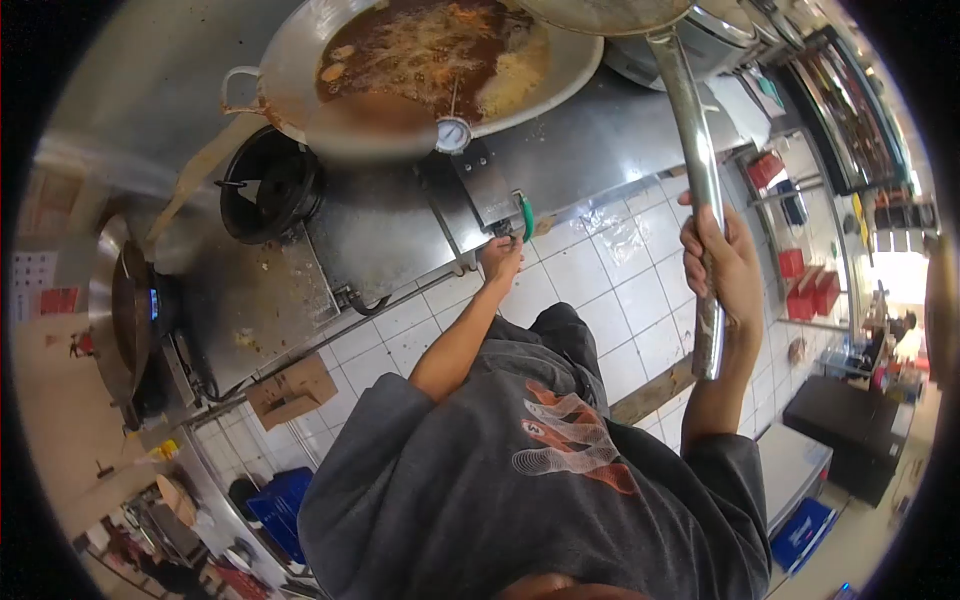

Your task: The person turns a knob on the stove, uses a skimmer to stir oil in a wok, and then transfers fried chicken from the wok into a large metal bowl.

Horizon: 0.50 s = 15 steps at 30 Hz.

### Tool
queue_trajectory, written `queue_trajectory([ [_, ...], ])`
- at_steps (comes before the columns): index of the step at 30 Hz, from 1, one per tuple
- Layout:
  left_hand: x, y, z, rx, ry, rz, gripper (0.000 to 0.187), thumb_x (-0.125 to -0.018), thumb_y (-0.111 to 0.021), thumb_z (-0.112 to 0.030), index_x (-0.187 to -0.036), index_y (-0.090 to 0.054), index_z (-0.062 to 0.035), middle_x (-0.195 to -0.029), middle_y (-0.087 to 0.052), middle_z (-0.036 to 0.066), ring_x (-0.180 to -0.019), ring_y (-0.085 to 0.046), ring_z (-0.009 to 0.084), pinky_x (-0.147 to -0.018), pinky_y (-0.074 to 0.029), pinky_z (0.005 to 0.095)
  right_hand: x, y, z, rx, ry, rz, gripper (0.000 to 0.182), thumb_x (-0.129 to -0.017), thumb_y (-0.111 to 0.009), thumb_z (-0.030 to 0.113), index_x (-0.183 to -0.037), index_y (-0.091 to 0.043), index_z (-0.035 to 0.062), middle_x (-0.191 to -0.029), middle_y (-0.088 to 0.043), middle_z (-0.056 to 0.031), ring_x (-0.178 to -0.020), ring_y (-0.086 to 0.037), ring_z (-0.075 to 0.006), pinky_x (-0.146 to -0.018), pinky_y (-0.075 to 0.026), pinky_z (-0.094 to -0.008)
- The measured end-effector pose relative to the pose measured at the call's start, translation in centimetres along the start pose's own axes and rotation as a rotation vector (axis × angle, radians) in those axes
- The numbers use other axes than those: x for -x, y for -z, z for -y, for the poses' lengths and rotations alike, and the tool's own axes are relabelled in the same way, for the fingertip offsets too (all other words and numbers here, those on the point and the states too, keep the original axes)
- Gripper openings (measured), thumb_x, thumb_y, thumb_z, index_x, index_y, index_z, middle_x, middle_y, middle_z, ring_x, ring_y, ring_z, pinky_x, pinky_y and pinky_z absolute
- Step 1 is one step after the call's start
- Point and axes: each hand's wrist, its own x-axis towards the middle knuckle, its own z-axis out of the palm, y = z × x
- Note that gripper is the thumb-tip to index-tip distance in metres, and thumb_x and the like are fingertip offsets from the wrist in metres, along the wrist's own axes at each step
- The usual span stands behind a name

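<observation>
My right hand (722,262) grips the long metal handle (690,130) of a skimmer whose round head (600,14) is over the far rim of a big wok (300,60). The wok holds dark bubbling oil with pieces of frying food (430,45). A dial thermometer (453,133) hangs at its near rim. My left hand (500,257) reaches down to the front of the steel stove (380,230), fingers pinched on a valve with a green lever (525,216). A grey printed shirt (520,470) covers my torso below.
An unlit black burner (270,185) sits left of the wok, and another wok (120,310) stands on a lit burner further left. A cardboard box (290,390) and blue crates (280,500) lie on the white-tiled floor (620,290). Shelves with red containers (810,285) stand to the right.
</observation>
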Motion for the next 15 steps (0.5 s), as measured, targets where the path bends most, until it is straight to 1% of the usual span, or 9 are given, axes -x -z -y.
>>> queue_trajectory([
  [2,-0.8,-1.4,0.1,0.029,0.022,-0.149,0.035,-0.083,-0.068,-0.021,-0.102,-0.049,0.0023,-0.074,-0.062,0.009,-0.055,-0.059,0.0143,-0.042,-0.047,0.026,-1.5,1.6,1.2,0.022,-0.011,0.04,0.033,-0.093,-0.054,0.029,-0.108,-0.05,-0.0002,-0.064,-0.043,0.001,-0.044,-0.039,-0.0036,-0.034,-0.027,-0.0177],
  [3,-1.0,-2.0,0.2,0.018,-0.008,-0.222,0.027,-0.084,-0.066,-0.022,-0.093,-0.052,-0.0006,-0.07,-0.062,0.008,-0.051,-0.057,0.0148,-0.042,-0.045,0.0275,-2.3,2.6,1.6,0.029,-0.021,0.059,0.031,-0.093,-0.054,0.028,-0.108,-0.051,0.0011,-0.064,-0.043,0.0016,-0.044,-0.039,-0.0032,-0.034,-0.027,-0.0175],
  [6,-2.4,-3.1,1.9,-0.085,-0.075,-0.346,0.025,-0.083,-0.067,-0.023,-0.088,-0.055,-0.0019,-0.078,-0.062,0.005,-0.057,-0.06,0.0114,-0.045,-0.047,0.0231,-5.7,6.2,2.0,0.099,-0.043,0.099,0.03,-0.093,-0.054,0.028,-0.108,-0.051,0.0029,-0.064,-0.044,0.0023,-0.043,-0.039,-0.0028,-0.034,-0.027,-0.0174],
  [7,-3.6,-3.5,3.8,-0.058,-0.179,-0.408,0.024,-0.084,-0.067,-0.023,-0.085,-0.055,-0.002,-0.073,-0.061,0.004,-0.055,-0.058,0.0107,-0.045,-0.047,0.0241,-6.7,7.1,2.2,0.128,-0.03,0.123,0.028,-0.093,-0.053,0.029,-0.108,-0.052,0.0043,-0.064,-0.044,0.0031,-0.043,-0.039,-0.0023,-0.034,-0.027,-0.0174],
  [8,-4.8,-3.5,5.3,-0.077,-0.205,-0.471,0.023,-0.084,-0.066,-0.023,-0.084,-0.056,-0.0021,-0.072,-0.061,0.003,-0.056,-0.058,0.0107,-0.047,-0.047,0.0241,-7.7,8.0,2.4,0.14,-0.037,0.149,0.028,-0.094,-0.053,0.029,-0.108,-0.052,0.0045,-0.064,-0.044,0.0032,-0.043,-0.039,-0.0022,-0.034,-0.027,-0.0174],
  [10,-5.2,-4.1,5.4,-0.114,-0.254,-0.589,0.022,-0.085,-0.065,-0.022,-0.082,-0.056,-0.0023,-0.069,-0.06,0.002,-0.058,-0.059,0.0108,-0.051,-0.047,0.0242,-9.3,9.8,2.8,0.17,-0.051,0.193,0.028,-0.094,-0.052,0.03,-0.107,-0.052,0.0047,-0.063,-0.043,0.0035,-0.043,-0.039,-0.0022,-0.034,-0.027,-0.0176],
  [11,-5.3,-4.6,5.7,-0.186,-0.24,-0.625,0.021,-0.085,-0.065,-0.021,-0.081,-0.057,-0.0025,-0.068,-0.06,0.002,-0.06,-0.059,0.0107,-0.053,-0.047,0.0239,-9.9,10.2,3.1,0.211,-0.038,0.208,0.035,-0.095,-0.049,0.033,-0.109,-0.049,0.0011,-0.062,-0.038,0.0033,-0.041,-0.034,0.0,-0.033,-0.027,-0.0144],
  [13,-2.0,-5.2,1.9,-0.335,-0.195,-0.694,0.018,-0.084,-0.065,-0.019,-0.081,-0.057,-0.003,-0.068,-0.06,0.001,-0.063,-0.059,0.0105,-0.056,-0.045,0.0234,-11.3,12.1,3.3,0.218,-0.03,0.278,0.032,-0.094,-0.05,0.032,-0.109,-0.051,0.0032,-0.063,-0.041,0.0037,-0.042,-0.037,-0.0014,-0.034,-0.026,-0.0168],
  [15,-3.0,-5.1,3.2,-0.252,-0.227,-0.716,0.02,-0.083,-0.067,-0.02,-0.079,-0.058,-0.0029,-0.067,-0.061,0.002,-0.065,-0.059,0.0098,-0.058,-0.044,0.0228,-12.3,13.2,3.6,0.235,-0.017,0.318,0.03,-0.095,-0.05,0.031,-0.108,-0.052,0.004,-0.063,-0.042,0.004,-0.042,-0.037,-0.0023,-0.034,-0.026,-0.0181],
])
